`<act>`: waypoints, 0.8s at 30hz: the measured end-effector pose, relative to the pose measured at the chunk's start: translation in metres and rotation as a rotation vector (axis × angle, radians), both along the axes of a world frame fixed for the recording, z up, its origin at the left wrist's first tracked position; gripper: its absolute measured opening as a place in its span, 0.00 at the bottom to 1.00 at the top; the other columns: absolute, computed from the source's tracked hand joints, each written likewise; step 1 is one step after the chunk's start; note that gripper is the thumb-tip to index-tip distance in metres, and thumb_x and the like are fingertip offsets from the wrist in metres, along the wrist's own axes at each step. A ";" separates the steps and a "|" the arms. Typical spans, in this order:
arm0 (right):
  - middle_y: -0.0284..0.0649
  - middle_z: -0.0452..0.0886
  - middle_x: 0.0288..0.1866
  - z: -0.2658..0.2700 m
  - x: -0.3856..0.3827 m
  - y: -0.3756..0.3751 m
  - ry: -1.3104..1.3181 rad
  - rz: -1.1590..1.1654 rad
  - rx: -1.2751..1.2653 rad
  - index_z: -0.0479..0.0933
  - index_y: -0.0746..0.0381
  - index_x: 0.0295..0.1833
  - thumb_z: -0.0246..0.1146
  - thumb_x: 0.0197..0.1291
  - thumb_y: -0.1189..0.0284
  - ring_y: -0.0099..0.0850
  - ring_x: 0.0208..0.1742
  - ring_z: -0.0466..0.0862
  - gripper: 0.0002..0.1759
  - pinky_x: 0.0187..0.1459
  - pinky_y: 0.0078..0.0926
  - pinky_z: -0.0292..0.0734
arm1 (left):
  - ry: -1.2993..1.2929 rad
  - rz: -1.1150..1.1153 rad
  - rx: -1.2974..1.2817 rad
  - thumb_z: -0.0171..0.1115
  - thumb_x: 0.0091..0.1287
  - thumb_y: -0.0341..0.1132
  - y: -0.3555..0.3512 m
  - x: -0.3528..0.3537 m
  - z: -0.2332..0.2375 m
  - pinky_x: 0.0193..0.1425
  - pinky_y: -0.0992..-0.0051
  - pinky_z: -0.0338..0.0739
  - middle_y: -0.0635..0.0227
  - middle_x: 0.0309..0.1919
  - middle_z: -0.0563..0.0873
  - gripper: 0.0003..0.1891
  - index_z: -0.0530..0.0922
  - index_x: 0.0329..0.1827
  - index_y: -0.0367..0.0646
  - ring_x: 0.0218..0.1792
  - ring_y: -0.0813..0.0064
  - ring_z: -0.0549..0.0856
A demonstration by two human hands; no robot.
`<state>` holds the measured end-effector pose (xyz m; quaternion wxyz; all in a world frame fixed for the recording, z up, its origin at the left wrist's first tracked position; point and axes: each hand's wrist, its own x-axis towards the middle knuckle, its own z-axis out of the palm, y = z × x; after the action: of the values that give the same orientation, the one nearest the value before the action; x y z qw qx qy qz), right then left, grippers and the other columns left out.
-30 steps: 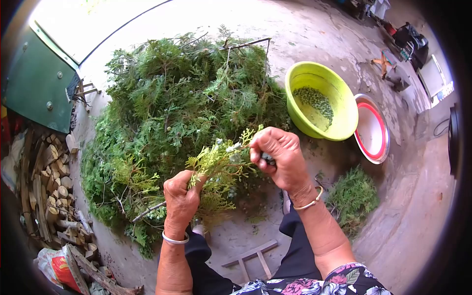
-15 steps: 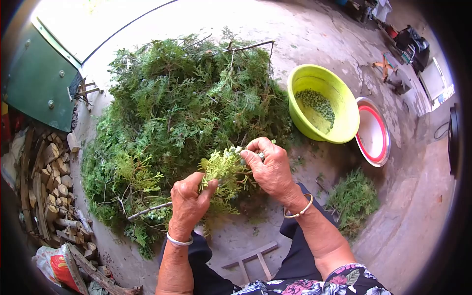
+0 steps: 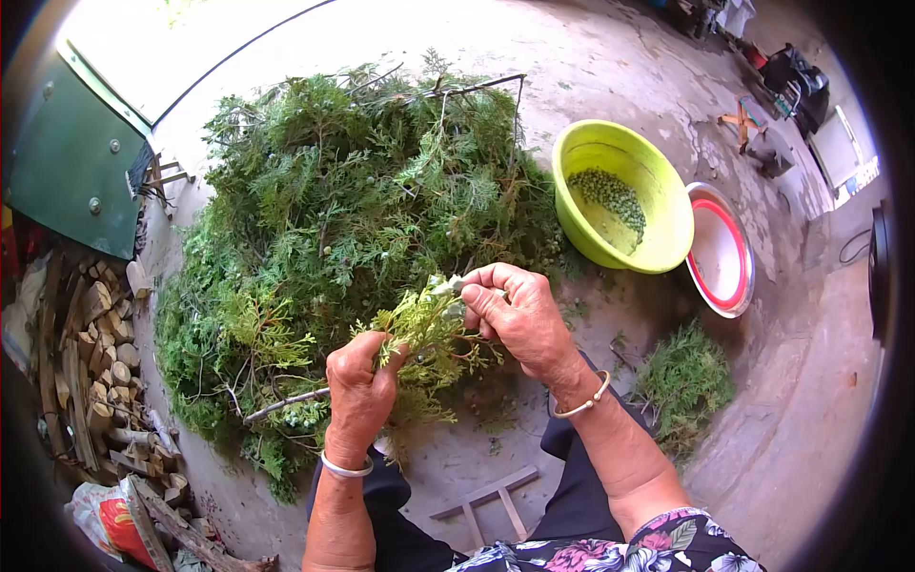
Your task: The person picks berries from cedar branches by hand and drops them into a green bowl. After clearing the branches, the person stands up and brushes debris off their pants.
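My left hand (image 3: 362, 386) is closed round the woody stem (image 3: 286, 404) of a yellow-green cypress branch (image 3: 419, 338). At the branch's upper tip, my right hand (image 3: 522, 324) pinches a small pale green cone (image 3: 452, 286) between thumb and forefinger; its other fingers are curled under, and what they may hold is hidden. Behind both hands lies a big heap of cypress branches (image 3: 353, 191), with small cones among the leaves. Right of the heap, a lime-green basin (image 3: 667, 181) contains many picked green cones (image 3: 610, 198).
A white, red-rimmed basin (image 3: 717, 253) stands beside the lime-green one. On the floor to the right lies a smaller pile of cypress sprigs (image 3: 684, 379). Stacked firewood (image 3: 112, 367) lines the left side, below a green metal panel (image 3: 76, 143). A wooden frame (image 3: 486, 496) shows between my legs.
My right hand has shifted slightly left with its fingers at the branch tip. My left hand keeps its grip on the stem, a little further left. The view has moved slightly.
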<state>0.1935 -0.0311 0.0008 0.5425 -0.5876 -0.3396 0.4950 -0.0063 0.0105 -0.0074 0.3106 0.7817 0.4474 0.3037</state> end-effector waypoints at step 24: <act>0.32 0.81 0.26 0.006 -0.001 0.001 -0.168 0.056 0.068 0.80 0.69 0.38 0.64 0.61 0.74 0.15 0.25 0.76 0.07 0.27 0.17 0.73 | 0.054 -0.085 -0.073 0.75 0.51 0.31 -0.001 0.002 0.001 0.24 0.71 0.65 0.61 0.16 0.74 0.13 0.76 0.25 0.34 0.18 0.70 0.70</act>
<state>0.1921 -0.0300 0.0068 0.5177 -0.5985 -0.4172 0.4469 -0.0044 0.0097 -0.0063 0.3392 0.7961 0.4328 0.2525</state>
